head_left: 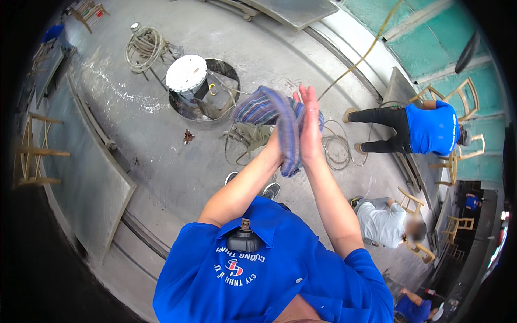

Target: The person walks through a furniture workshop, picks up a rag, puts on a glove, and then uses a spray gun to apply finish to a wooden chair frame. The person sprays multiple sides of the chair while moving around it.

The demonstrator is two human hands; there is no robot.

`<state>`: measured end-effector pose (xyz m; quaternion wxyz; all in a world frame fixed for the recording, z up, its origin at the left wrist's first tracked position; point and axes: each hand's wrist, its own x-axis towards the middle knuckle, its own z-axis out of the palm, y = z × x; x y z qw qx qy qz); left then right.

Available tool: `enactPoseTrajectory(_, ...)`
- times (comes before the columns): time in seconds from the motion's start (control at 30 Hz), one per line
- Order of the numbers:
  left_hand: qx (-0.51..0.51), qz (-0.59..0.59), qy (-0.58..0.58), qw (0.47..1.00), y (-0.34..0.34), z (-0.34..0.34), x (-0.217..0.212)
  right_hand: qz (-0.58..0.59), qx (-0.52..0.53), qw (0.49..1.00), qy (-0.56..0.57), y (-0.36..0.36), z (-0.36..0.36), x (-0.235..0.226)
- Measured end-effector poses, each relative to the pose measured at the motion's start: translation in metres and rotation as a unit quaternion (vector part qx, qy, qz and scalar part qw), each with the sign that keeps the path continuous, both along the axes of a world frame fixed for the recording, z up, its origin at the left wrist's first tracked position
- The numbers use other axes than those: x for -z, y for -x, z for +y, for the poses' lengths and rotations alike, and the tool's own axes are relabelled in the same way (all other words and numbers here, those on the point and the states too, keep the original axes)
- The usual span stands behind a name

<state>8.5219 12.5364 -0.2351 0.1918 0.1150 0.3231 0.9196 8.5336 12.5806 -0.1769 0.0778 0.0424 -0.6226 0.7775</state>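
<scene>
We look down over our blue shirt, where a small black device hangs at the collar. Both forearms rise from it and meet in front of us. Our right hand is flat, fingers straight and pressed together, its palm set against a striped purple-and-grey cloth. Our left hand is mostly hidden behind that cloth, so we cannot tell how its fingers lie; the cloth sits squeezed between the two hands, bunched above and draping down past the wrists.

Below the hands, our dark shoes stand on the grey concrete floor. Just beyond the cloth lies a bent wire frame, and to its right a loop of cable. Farther off, a round opening in the floor holds a white drum, with a coiled hose near it. At right, a person in blue bends by wooden chairs, and another in grey crouches nearer.
</scene>
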Motion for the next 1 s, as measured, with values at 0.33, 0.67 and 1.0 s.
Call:
enactPoseTrajectory(0.33, 0.219, 0.155, -0.174, 0.948, 0.039, -0.049, 0.003, -0.121, -0.157, 0.972, 0.127, -0.033, 0.025, -0.019)
enactPoseTrajectory(0.67, -0.001, 0.008, 0.104, 0.995, -0.009, -0.008, -0.037, 0.098, 0.224, 0.62, -0.746, -0.011, 0.049, -0.008)
enactPoseTrajectory(1.0, 0.082, -0.107, 0.153, 0.979, 0.004, -0.023, -0.019, 0.058, 0.047, 0.689, -0.721, -0.045, 0.051, -0.009)
